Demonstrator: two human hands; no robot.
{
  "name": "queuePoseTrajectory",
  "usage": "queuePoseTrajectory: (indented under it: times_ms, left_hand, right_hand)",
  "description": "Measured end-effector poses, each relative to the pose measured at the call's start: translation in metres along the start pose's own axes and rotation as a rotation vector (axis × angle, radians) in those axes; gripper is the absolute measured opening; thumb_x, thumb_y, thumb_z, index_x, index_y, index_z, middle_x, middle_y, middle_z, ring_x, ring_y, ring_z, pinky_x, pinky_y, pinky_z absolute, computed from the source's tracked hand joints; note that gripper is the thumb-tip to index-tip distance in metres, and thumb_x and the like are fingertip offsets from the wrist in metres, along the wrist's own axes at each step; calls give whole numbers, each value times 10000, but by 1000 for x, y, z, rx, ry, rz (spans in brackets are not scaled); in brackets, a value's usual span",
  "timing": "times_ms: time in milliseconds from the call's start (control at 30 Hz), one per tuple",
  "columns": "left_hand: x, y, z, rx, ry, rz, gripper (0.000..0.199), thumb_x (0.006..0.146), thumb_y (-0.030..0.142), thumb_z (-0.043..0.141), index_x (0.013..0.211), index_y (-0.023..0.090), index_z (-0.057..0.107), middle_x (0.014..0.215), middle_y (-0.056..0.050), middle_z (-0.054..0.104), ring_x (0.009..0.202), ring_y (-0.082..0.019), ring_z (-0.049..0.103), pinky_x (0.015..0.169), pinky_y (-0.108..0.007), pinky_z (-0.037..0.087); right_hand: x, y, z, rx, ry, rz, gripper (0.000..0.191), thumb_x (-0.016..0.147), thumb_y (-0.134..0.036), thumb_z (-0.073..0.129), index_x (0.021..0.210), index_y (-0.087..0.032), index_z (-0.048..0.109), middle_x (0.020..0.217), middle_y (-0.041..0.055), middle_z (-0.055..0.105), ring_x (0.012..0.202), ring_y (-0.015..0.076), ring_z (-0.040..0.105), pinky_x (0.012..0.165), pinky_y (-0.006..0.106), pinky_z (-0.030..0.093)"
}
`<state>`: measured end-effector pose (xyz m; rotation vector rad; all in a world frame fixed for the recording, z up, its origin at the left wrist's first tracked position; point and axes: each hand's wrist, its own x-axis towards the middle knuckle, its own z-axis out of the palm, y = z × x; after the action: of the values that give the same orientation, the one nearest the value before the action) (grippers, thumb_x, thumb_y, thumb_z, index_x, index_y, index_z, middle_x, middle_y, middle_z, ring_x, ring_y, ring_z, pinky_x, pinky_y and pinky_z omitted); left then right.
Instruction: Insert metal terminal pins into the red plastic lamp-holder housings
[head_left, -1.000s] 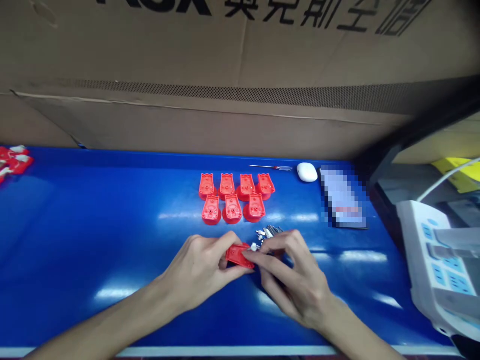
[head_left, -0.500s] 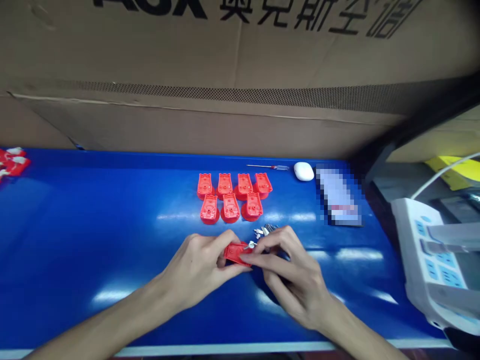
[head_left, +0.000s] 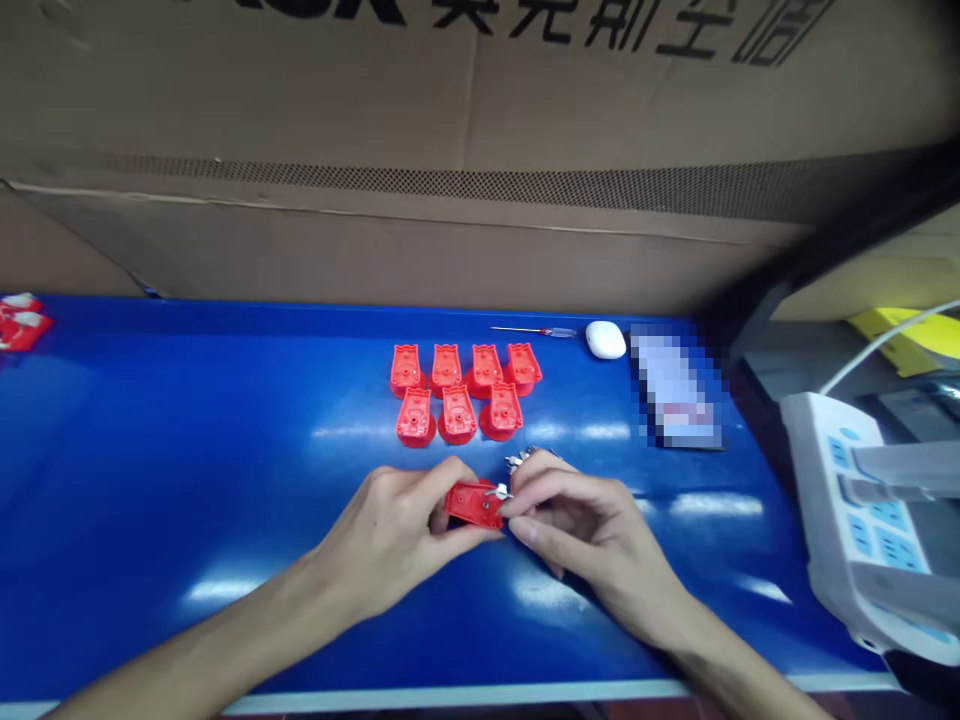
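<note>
My left hand (head_left: 397, 540) grips a red plastic part (head_left: 471, 503) between thumb and fingers, its hollow side facing up. A small white-and-metal piece (head_left: 501, 491) sits at the part's right end. My right hand (head_left: 581, 520) is closed beside that end, its fingertips close to the small piece; what they hold, if anything, is too small to tell. Just behind the right hand lies a small pile of metal pieces (head_left: 517, 461), partly covered by it. Farther back, several similar red parts (head_left: 457, 413) stand in two rows on the blue table (head_left: 225, 450).
A screwdriver (head_left: 525, 330), a white rounded case (head_left: 605, 340) and a blurred-out flat object (head_left: 675, 385) lie at the back right. A white power strip (head_left: 862, 520) is at the right edge. Red-and-white pieces (head_left: 22, 322) lie far left. Cardboard (head_left: 375, 250) stands behind.
My right thumb and fingers have drawn back slightly from the red part, uncovering more of its right end. The left hand keeps its hold. The view has shifted slightly.
</note>
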<state>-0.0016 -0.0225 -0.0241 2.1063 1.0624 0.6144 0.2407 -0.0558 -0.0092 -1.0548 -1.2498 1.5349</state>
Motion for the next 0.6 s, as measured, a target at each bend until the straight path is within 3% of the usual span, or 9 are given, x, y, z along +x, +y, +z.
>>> queuePoseTrajectory:
  times_ms: [267,600]
  left_hand:
    - [0,6,-2,-21,101,134,299,964,415,859,1128,225,695,658,109,584,500,-59,461,518,-198,387]
    - [1,7,-2,24,149,205,322,949,421,874,1098,202,691,641,107,568,497,-66,443,516,-212,400]
  right_hand:
    - [-1,5,-6,315,-111,214,99,965,-286,859,1039,-250,804,1060,-16,617,456,-15,383,368,164,325]
    - [-1,3,-7,413,-121,270,90,984,-241,839,1009,-216,756,1005,-24,617,431,-39,358,359,153,230]
